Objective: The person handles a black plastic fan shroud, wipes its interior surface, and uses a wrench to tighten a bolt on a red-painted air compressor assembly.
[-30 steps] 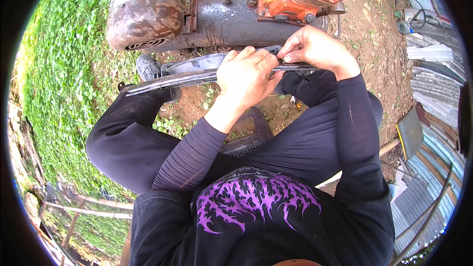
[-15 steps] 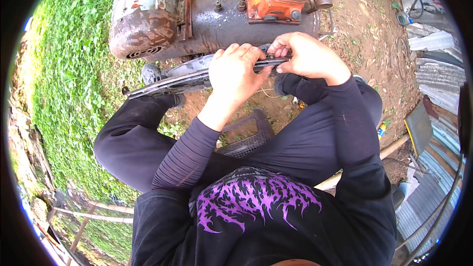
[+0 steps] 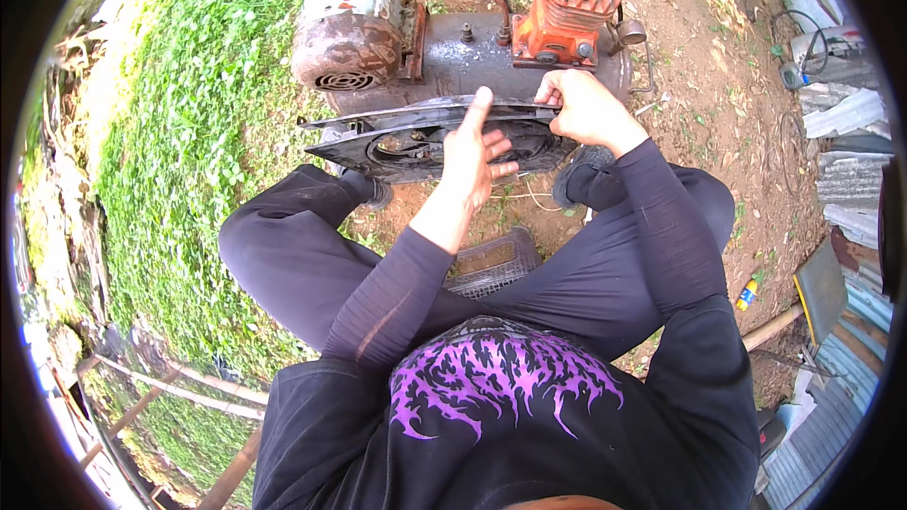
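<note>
A long black belt guard, with round openings in its face, stands on edge between my feet; two layers show apart at its left end. My left hand is open in front of its middle, thumb up and fingers spread, holding nothing. At the guard's upper right end, my right hand is closed, with thumb and fingers pinched on the rim. Whether a small part is also between those fingertips is hidden. Just beyond the guard lies an air compressor with a dark tank.
The compressor carries a worn motor and an orange pump head. A dark mesh seat or crate is between my legs. Grass spreads on the left. Corrugated sheets, a wooden pole and a yellow bottle are at right.
My left hand has let go of the guard and opened in front of it. The guard has tilted so its face with the openings shows. My right hand stays at its right end.
</note>
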A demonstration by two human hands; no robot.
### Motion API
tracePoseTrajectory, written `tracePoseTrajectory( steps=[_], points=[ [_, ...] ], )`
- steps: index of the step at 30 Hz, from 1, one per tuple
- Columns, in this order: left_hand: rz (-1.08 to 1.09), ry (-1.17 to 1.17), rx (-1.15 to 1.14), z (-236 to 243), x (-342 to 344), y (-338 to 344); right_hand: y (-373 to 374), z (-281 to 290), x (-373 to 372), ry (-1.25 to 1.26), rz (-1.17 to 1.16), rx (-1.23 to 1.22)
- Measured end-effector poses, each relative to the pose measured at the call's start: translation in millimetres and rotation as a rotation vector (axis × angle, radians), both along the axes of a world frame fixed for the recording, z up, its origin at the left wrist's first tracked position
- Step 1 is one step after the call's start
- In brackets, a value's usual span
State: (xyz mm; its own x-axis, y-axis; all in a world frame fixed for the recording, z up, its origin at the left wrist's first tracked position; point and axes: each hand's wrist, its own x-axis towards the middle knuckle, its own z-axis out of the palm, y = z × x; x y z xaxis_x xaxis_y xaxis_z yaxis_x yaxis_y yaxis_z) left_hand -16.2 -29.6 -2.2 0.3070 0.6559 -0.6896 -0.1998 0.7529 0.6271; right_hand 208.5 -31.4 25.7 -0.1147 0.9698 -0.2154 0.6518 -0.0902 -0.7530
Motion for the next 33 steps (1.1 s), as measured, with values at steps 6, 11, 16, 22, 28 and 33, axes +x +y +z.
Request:
tracePoseTrajectory(
  steps=[6, 11, 16, 22, 28, 33],
  points=[
    [0.178, -0.217, -0.086, -6.4, 2.3, 5.9, -22.8, -3.3, -1.1, 0.014, -0.011, 0.125],
    [0.219, -0.257, -0.100, -11.7, 0.6, 3.5, -25.3, -1.4, -3.1, 0.035, -0.032, 0.005],
    [0.192, -0.167, -0.030, 3.0, 6.2, -7.2, -23.4, 1.2, 3.6, 0.078, -0.017, -0.087],
    [-0.552, 0.038, -0.222, 38.0, -27.2, 1.0, -32.4, 6.4, -1.9, 0.112, -0.024, -0.046],
    [-0.679, 0.689, 1.437, 90.3, -14.7, 16.1, -60.9, 11.1, -22.0, -0.131, -0.154, 0.152],
    [-0.885, 0.858, 1.659, 35.4, -4.6, 36.8, -65.4, -1.6, -28.8, -0.240, -0.180, 0.348]
  ],
)
